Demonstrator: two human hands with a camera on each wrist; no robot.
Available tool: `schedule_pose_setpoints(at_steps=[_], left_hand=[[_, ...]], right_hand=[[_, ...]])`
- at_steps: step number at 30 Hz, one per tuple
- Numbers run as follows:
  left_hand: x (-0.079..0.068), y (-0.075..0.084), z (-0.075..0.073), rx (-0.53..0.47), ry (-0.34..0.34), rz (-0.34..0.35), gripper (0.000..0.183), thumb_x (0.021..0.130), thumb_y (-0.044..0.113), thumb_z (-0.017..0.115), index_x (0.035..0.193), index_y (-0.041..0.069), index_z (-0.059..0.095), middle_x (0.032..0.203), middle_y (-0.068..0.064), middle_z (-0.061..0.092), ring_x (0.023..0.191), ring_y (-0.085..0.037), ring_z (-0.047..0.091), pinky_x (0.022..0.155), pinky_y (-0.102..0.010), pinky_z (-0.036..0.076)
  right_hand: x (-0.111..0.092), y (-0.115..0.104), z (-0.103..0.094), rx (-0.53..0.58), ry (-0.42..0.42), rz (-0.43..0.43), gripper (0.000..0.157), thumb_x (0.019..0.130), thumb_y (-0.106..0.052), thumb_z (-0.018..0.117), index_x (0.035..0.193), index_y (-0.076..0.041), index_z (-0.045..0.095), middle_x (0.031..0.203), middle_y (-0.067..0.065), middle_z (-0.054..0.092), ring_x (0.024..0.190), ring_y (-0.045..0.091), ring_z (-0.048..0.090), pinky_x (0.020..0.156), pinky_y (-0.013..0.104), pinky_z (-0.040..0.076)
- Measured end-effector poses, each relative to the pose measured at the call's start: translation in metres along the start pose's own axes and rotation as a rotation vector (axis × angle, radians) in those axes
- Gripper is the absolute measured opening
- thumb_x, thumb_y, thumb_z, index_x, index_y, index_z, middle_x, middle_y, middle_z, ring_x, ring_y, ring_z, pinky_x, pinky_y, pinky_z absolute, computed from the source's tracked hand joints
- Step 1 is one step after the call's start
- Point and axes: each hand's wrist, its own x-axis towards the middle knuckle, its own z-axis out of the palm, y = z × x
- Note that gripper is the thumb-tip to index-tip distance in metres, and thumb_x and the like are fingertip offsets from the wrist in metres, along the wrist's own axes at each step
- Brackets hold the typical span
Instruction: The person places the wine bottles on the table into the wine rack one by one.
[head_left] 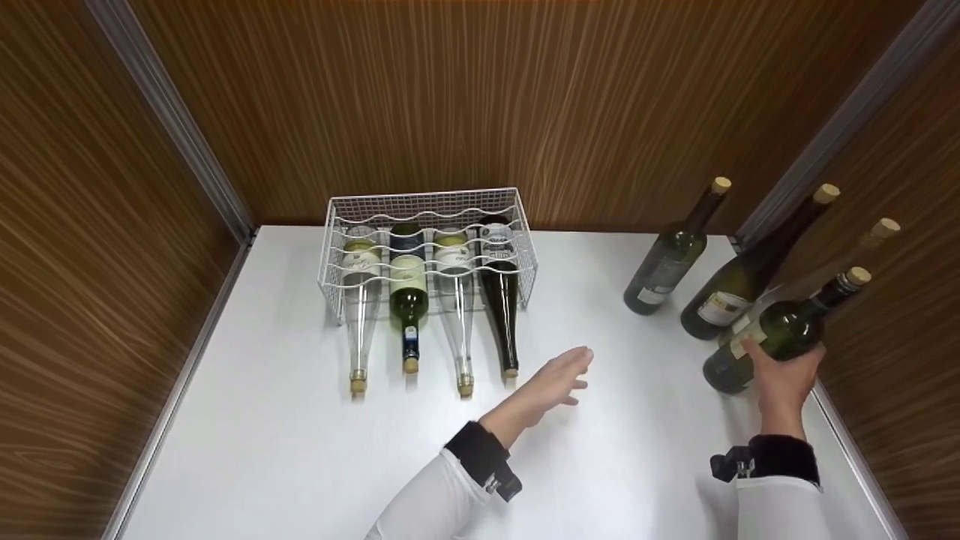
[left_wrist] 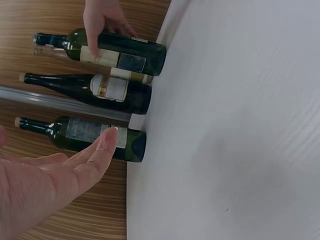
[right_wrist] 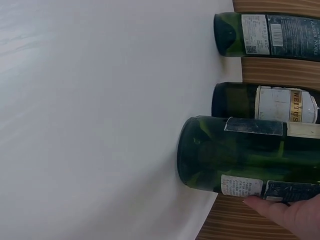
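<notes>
Our right hand (head_left: 786, 373) grips the green bottle (head_left: 789, 328) round its body | bench (head_left: 622, 450), right side; we cannot tell if lifted | our left hand (head_left: 551, 384) extended, empty | we judge it rigid, slick, breakable glass, probably weighty; mid-body hold suits

1. One wire rack (head_left: 424, 196).
2. Four bottles (head_left: 409, 298) in the rack: two clear, two dark.
3. Four bottles (head_left: 671, 259) outside it: one clear, three dark, making eight altogether.
4. Eight corks (head_left: 721, 185), one to each bottle.
5. One left hand (head_left: 551, 386) and one right hand (head_left: 787, 375).
6. Two black wristbands (head_left: 784, 459), one on each wrist.
7. Two white sleeves (head_left: 780, 514).
8. One white desk (head_left: 300, 427).
9. Three wood-grained walls (head_left: 480, 97): left, back, right.
</notes>
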Motion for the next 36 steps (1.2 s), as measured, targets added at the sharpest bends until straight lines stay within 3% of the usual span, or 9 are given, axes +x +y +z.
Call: schedule_pose_setpoints(at_steps=[18,26,33,36], left_hand=[[0.014,0.016,0.016,-0.096,0.004,0.008,0.061,0.103,0.048,0.042,0.15,0.01,0.037,0.136,-0.016,0.054,0.116,-0.027,0.059,0.091,-0.039,0.052],[0.017,0.022,0.022,-0.174,0.01,0.017,0.061,0.103,0.045,0.044,0.149,0.007,0.037,0.13,-0.016,0.057,0.113,-0.028,0.061,0.089,-0.04,0.053],[0.017,0.021,0.019,-0.233,-0.002,0.024,0.063,0.104,0.044,0.043,0.149,0.003,0.034,0.133,-0.022,0.054,0.114,-0.031,0.061,0.09,-0.041,0.053],[0.018,0.02,0.017,-0.26,-0.006,0.028,0.064,0.103,0.045,0.044,0.149,0.001,0.033,0.133,-0.023,0.054,0.113,-0.031,0.061,0.09,-0.041,0.053]], right_hand=[[-0.021,0.004,0.02,-0.071,0.027,-0.158,0.099,0.086,-0.026,0.075,0.157,-0.018,0.007,0.159,0.007,0.021,0.144,0.021,0.022,0.117,0.035,0.016],[-0.031,0.004,0.033,-0.104,0.034,-0.332,0.1,0.079,-0.017,0.081,0.156,-0.019,0.017,0.156,0.006,0.029,0.143,0.021,0.026,0.117,0.037,0.015],[-0.044,0.006,0.043,-0.133,-0.006,-0.371,0.094,0.078,-0.018,0.084,0.152,-0.013,0.025,0.151,0.011,0.034,0.14,0.027,0.03,0.116,0.045,0.016],[-0.048,0.01,0.049,-0.154,-0.002,-0.446,0.09,0.075,-0.014,0.085,0.147,-0.008,0.032,0.145,0.016,0.038,0.137,0.031,0.033,0.114,0.048,0.021]])
